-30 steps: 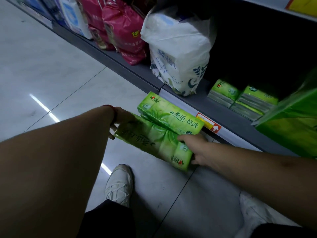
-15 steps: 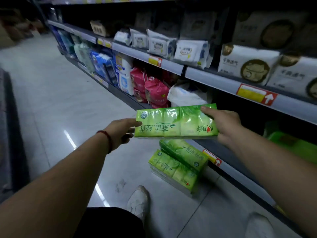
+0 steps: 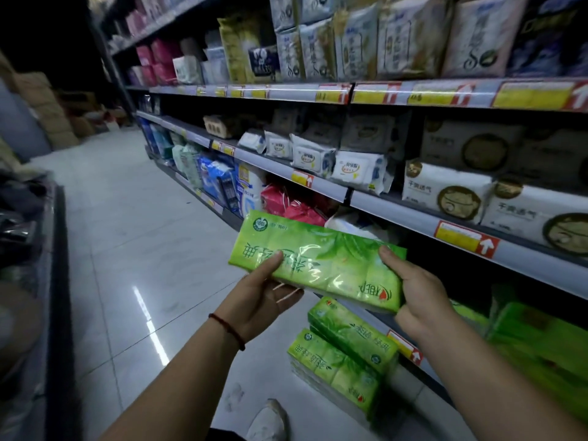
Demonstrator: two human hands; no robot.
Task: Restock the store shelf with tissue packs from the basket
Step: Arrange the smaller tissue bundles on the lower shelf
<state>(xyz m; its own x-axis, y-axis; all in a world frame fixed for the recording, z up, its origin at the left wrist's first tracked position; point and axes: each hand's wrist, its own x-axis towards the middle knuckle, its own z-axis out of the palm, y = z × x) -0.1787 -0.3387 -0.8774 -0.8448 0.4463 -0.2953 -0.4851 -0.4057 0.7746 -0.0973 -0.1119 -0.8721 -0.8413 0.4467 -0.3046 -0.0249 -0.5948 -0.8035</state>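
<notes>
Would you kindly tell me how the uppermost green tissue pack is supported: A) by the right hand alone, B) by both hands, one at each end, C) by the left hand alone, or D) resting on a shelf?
B: the left hand grips the left end of the green tissue pack and the right hand grips its right end.

Single head-worn wide-angle view. Faces forward and down along the aisle, horizon tilted. The shelf (image 3: 366,198) runs up the right side; floor (image 3: 127,249) fills the left. Very near: forearms (image 3: 178,377) enter from the bottom edge, left hand (image 3: 261,300) and right hand (image 3: 416,294) grip a tissue pack (image 3: 318,259) mid-frame.
</notes>
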